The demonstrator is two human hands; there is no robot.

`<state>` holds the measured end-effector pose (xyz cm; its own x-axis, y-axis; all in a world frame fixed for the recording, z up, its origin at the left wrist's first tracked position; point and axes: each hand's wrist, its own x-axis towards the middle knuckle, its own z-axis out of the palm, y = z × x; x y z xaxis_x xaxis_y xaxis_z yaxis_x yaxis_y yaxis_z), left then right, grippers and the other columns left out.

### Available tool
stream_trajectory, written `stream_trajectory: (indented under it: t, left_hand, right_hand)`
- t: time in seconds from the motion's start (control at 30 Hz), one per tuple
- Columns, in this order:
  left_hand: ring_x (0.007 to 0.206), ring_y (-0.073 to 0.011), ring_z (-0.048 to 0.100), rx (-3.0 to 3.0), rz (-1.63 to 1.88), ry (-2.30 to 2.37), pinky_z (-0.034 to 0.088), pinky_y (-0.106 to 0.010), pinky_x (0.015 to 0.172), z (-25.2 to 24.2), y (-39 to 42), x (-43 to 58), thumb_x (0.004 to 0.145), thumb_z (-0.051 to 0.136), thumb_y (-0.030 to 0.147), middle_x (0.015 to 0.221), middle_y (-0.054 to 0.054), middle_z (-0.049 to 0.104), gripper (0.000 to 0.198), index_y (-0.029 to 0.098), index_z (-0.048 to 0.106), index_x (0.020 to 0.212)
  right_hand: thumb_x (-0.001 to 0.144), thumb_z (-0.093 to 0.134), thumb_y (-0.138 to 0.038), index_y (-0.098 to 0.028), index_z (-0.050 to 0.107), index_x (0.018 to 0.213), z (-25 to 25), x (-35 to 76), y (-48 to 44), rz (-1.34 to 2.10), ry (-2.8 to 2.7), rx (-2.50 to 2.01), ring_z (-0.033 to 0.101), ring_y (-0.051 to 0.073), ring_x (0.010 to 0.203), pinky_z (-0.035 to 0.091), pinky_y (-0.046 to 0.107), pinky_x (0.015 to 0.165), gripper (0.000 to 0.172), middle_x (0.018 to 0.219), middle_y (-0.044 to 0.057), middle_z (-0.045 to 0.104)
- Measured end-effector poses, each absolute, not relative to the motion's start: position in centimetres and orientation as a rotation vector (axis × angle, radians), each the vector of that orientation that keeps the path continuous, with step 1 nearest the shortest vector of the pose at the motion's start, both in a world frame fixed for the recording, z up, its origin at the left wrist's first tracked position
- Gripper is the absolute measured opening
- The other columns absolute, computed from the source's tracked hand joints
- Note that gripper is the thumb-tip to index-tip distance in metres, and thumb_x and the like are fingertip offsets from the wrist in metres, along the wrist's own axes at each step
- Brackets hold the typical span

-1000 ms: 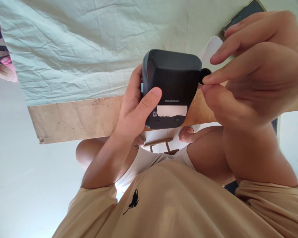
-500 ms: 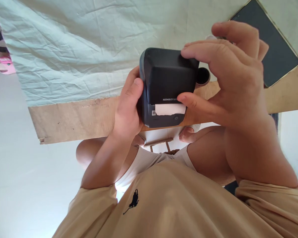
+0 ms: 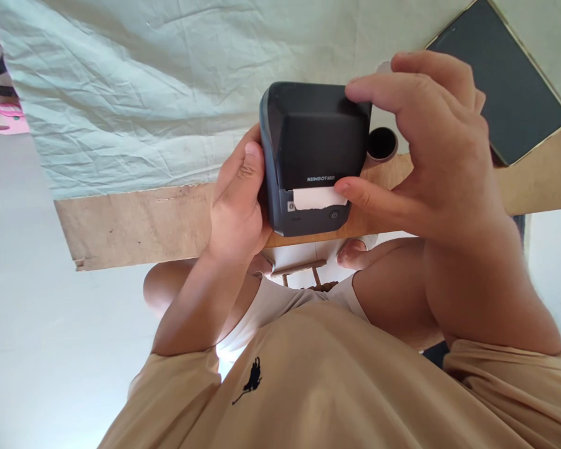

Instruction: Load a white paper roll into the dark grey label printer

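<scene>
A black and dark-blue label printer is held up over the near edge of the table, its lid down. White label paper, with an uneven edge, sticks out of its front slot above the power button. My left hand wraps the printer's left side, thumb along the edge, the other fingers mostly hidden. My right hand spans the right side of the lid. Its index fingertip presses the upper right corner, and the thumb rests by the paper's right end. The remaining fingers are curled away from the printer.
A dark-screened tablet or phone lies at the right on the pale green cloth. A small dark-mouthed cylinder stands beside the printer. The bare wooden table edge runs in front. Something pink shows far left.
The printer has risen slightly in view and its front shows a little differently. My right hand has shifted slightly left, keeping its thumb and index finger on the lid.
</scene>
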<state>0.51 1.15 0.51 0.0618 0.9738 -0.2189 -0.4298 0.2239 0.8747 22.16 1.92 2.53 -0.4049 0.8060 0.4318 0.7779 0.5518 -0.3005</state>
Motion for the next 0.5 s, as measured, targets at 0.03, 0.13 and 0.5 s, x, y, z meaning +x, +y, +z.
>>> stream_trajectory:
  t: [0.03, 0.13, 0.5]
  left_hand:
    - [0.077, -0.019, 0.059, 0.724, 1.225, 0.97, 0.052, -0.031, 0.073, 0.6, 1.1, 0.5, 0.109, 0.048, 0.025, 0.074, -0.004, 0.06, 0.036, 0.019, 0.071, 0.082]
    - [0.081, -0.0201, 0.06, 0.733, 1.23, 0.967, 0.05, -0.032, 0.074, 0.6, 1.1, 0.4, 0.106, 0.06, 0.035, 0.073, -0.003, 0.058, 0.031, 0.021, 0.071, 0.081]
    - [0.065, -0.0149, 0.042, 0.725, 1.298, 0.8, 0.042, -0.033, 0.07, 0.3, 0.9, 0.9, 0.105, 0.059, 0.054, 0.068, 0.0, 0.052, 0.043, 0.022, 0.075, 0.082]
  right_hand:
    - [0.103, 0.043, -0.077, -0.027, 0.059, 0.144, 2.6, 22.1, 1.9, 0.089, -2.256, -1.268, 0.062, 0.039, 0.141, 0.054, 0.061, 0.106, 0.067, 0.122, 0.01, 0.072]
    - [0.101, 0.049, -0.078, -0.027, 0.056, 0.148, 3.0, 22.2, 1.8, 0.157, -2.299, -1.284, 0.06, 0.038, 0.145, 0.054, 0.06, 0.111, 0.071, 0.135, 0.01, 0.069]
    - [0.1, 0.058, -0.072, -0.023, 0.055, 0.15, 4.0, 22.7, 1.9, 0.212, -2.351, -1.266, 0.062, 0.036, 0.141, 0.055, 0.057, 0.109, 0.07, 0.143, 0.014, 0.065]
